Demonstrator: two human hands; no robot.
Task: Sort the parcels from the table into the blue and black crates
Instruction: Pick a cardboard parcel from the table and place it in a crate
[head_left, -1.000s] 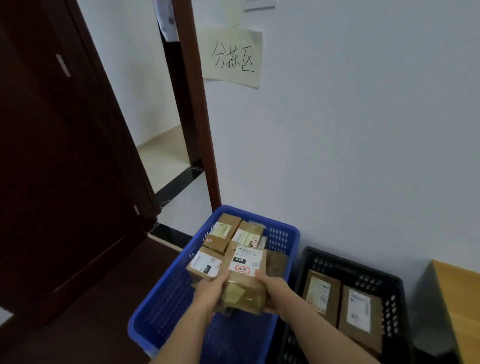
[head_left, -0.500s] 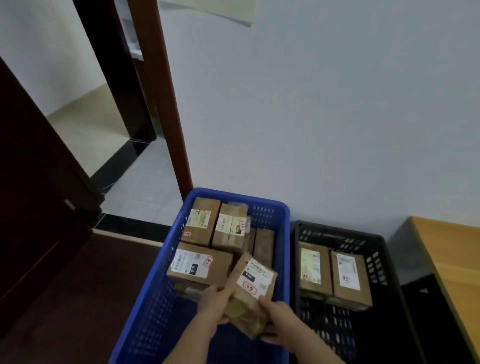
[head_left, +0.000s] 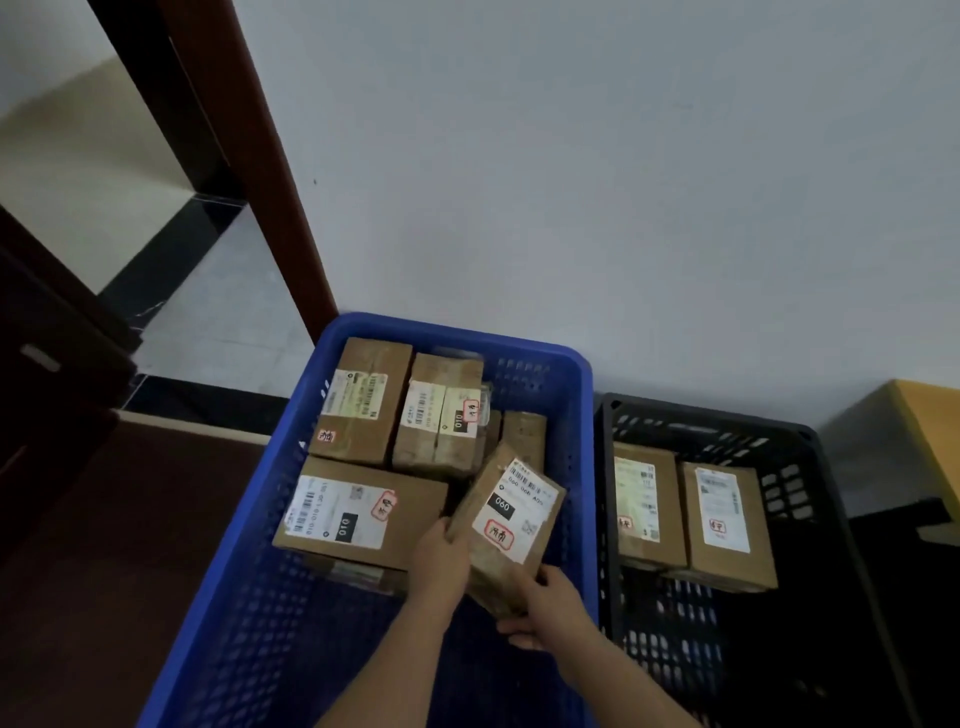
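Observation:
A brown cardboard parcel (head_left: 506, 519) with a white label marked 060 is tilted inside the blue crate (head_left: 582, 374). My left hand (head_left: 441, 558) grips its left edge and my right hand (head_left: 545, 603) holds its near lower corner. Several other labelled brown parcels lie in the blue crate, the nearest one (head_left: 358, 512) marked 010 just left of my left hand. To the right, the black crate (head_left: 800, 447) holds two parcels (head_left: 647, 506) (head_left: 724, 522) side by side.
Both crates stand on the floor against a pale wall (head_left: 571, 182). A brown door frame (head_left: 249, 171) rises behind the blue crate, with a dark door (head_left: 47, 374) at the left. A wooden table corner (head_left: 930, 441) shows at the right edge.
The parcel has gone down into the blue crate and tilted to the right, held by both hands. My view has dropped toward the crates.

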